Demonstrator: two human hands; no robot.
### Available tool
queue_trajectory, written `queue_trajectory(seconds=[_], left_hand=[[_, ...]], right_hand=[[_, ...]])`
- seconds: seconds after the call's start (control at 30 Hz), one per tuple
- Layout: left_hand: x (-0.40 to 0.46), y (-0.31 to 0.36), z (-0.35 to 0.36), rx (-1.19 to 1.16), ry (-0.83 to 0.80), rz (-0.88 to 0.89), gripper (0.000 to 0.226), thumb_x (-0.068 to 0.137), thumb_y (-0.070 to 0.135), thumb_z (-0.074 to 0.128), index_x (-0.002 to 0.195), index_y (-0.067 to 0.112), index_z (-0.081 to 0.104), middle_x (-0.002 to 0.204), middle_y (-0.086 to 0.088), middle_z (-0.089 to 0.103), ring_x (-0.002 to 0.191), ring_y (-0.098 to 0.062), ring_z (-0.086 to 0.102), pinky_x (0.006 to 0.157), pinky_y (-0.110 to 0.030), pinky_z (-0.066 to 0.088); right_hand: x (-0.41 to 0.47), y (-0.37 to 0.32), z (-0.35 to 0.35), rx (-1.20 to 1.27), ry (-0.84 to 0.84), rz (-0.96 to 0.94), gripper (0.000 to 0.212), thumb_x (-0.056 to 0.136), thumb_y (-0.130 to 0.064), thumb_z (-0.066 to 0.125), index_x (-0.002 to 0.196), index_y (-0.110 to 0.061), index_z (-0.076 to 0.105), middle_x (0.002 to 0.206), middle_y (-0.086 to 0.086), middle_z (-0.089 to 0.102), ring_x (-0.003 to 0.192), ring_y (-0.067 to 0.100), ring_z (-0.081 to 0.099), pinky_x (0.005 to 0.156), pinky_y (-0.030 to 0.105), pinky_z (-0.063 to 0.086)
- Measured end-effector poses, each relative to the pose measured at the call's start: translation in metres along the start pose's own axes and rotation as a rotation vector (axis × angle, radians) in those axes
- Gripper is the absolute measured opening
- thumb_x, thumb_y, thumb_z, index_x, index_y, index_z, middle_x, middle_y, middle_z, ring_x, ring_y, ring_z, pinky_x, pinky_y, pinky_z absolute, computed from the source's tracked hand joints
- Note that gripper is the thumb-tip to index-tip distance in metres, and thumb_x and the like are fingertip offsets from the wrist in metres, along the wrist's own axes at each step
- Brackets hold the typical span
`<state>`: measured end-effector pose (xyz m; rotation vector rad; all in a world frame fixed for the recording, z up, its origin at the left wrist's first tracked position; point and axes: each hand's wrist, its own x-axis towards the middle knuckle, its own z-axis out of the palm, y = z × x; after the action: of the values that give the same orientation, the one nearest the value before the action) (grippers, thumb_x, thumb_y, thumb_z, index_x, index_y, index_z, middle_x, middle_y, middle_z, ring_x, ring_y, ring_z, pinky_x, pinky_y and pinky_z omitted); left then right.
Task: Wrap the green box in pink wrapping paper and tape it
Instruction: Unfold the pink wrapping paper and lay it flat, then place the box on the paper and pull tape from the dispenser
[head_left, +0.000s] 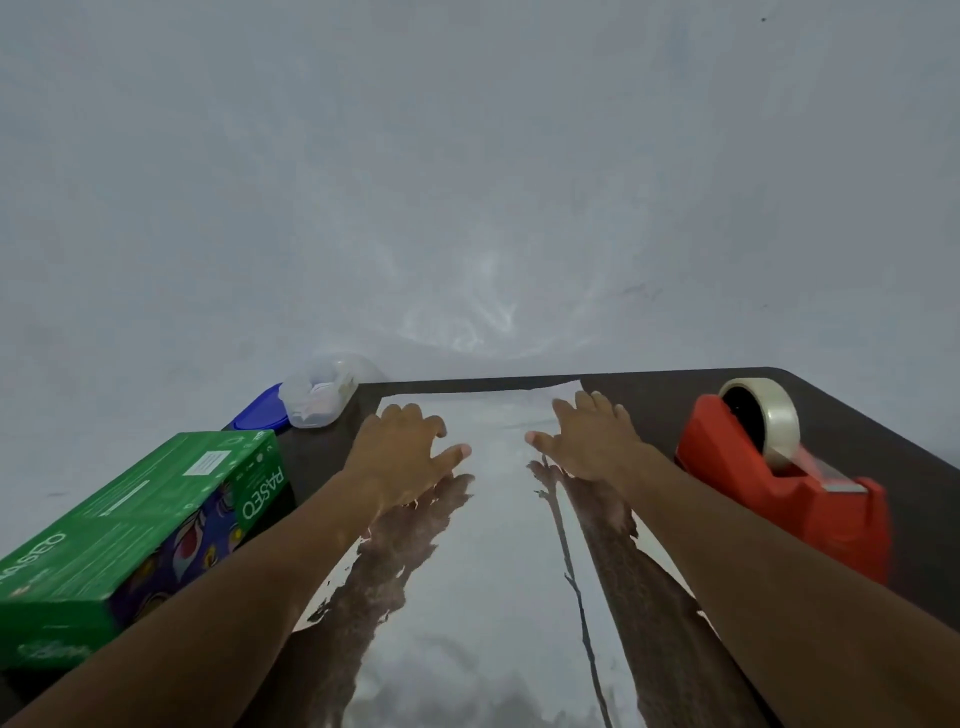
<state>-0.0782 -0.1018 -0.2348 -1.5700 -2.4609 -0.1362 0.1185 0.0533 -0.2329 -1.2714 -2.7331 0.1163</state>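
Hands flat on paper (near far edge).

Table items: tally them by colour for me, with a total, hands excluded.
Green: 1, the box
Red: 1, the tape dispenser
Blue: 1, the lid
Clear: 1, the plastic container
Silvery, reflective: 1, the wrapping sheet
Total: 5

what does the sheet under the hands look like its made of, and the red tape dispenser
Sheet: looks like metallic or foil-faced wrapping paper, glossy; it mirrors both forearms and the pale wall, and shows silver, not pink, from here. Tape dispenser: seemingly moulded plastic, smooth orange-red with a soft sheen, carrying a roll of clear tape.
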Motion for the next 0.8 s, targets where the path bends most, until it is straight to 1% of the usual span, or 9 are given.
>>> queue_trajectory(seconds=[0.07,0.2,0.3,0.4,0.47,0.53,0.6,0.67,0.8], left_hand=[[-0.003,0.004,-0.001,-0.032,-0.062,0.024,0.062,0.094,0.076,0.033,0.133,0.036,0.059,0.142,0.001,0.055,0.134,-0.024,0.046,0.115,-0.05,0.03],[-0.013,0.006,0.005,-0.111,-0.165,0.047,0.056,0.093,0.076,0.033,0.125,0.037,0.058,0.131,0.003,0.059,0.125,-0.025,0.05,0.106,-0.047,0.036],[-0.017,0.005,-0.001,-0.084,-0.148,0.032,0.07,0.095,0.075,0.033,0.148,0.031,0.043,0.154,-0.001,0.045,0.141,-0.028,0.041,0.115,-0.048,0.034],[-0.019,-0.01,-0.029,0.036,-0.06,0.006,0.078,0.095,0.075,0.03,0.155,0.027,0.034,0.159,-0.005,0.038,0.144,-0.029,0.037,0.115,-0.05,0.034],[-0.023,-0.032,-0.053,0.142,-0.041,-0.072,0.081,0.092,0.079,0.032,0.155,0.027,0.033,0.156,-0.008,0.04,0.14,-0.032,0.038,0.111,-0.052,0.034],[-0.027,-0.063,-0.076,0.206,-0.109,-0.227,0.088,0.085,0.087,0.033,0.153,0.03,0.032,0.155,-0.008,0.038,0.139,-0.035,0.036,0.11,-0.053,0.032],[-0.033,-0.098,-0.092,0.198,-0.224,-0.384,0.105,0.066,0.1,0.036,0.148,0.035,0.037,0.15,-0.006,0.043,0.137,-0.034,0.04,0.109,-0.051,0.033],[-0.043,-0.126,-0.1,0.102,-0.353,-0.449,0.124,0.048,0.107,0.041,0.146,0.031,0.042,0.144,-0.007,0.05,0.13,-0.032,0.049,0.107,-0.047,0.039],[-0.066,-0.151,-0.09,-0.026,-0.429,-0.566,0.127,0.067,0.091,0.059,0.161,0.019,0.013,0.162,-0.017,0.027,0.146,-0.036,0.034,0.113,-0.046,0.035]], right_hand=[[-0.004,-0.004,-0.002,-0.002,0.009,-0.027,0.075,0.098,-0.068,0.032,0.154,-0.018,0.032,0.161,0.013,0.027,0.149,0.034,0.019,0.119,0.052,0.018],[-0.013,-0.006,0.009,0.065,-0.055,-0.072,0.075,0.094,-0.071,0.035,0.148,-0.02,0.039,0.15,0.011,0.044,0.14,0.033,0.035,0.114,0.05,0.031],[-0.017,-0.004,0.019,0.047,-0.065,-0.063,0.074,0.093,-0.075,0.029,0.141,-0.021,0.047,0.143,0.009,0.049,0.136,0.031,0.04,0.113,0.049,0.03],[-0.017,-0.004,0.017,0.04,-0.057,-0.038,0.072,0.095,-0.073,0.029,0.14,-0.02,0.046,0.144,0.011,0.047,0.138,0.032,0.037,0.115,0.051,0.027],[-0.016,-0.009,0.014,0.032,-0.028,-0.036,0.069,0.096,-0.068,0.03,0.141,-0.019,0.045,0.145,0.013,0.046,0.138,0.033,0.037,0.115,0.051,0.026],[-0.015,-0.014,0.012,0.039,0.0,-0.044,0.068,0.097,-0.067,0.031,0.143,-0.018,0.044,0.147,0.014,0.045,0.139,0.034,0.036,0.116,0.05,0.025],[-0.015,-0.022,0.011,0.064,0.012,-0.07,0.068,0.097,-0.066,0.032,0.143,-0.018,0.044,0.147,0.013,0.046,0.139,0.033,0.037,0.116,0.048,0.027],[-0.015,-0.03,0.012,0.114,0.008,-0.099,0.067,0.097,-0.066,0.036,0.144,-0.018,0.044,0.148,0.012,0.047,0.139,0.031,0.038,0.115,0.046,0.032],[-0.016,-0.044,0.011,0.2,-0.02,-0.143,0.072,0.098,-0.064,0.039,0.149,-0.015,0.039,0.153,0.011,0.042,0.146,0.028,0.03,0.114,0.045,0.032]])
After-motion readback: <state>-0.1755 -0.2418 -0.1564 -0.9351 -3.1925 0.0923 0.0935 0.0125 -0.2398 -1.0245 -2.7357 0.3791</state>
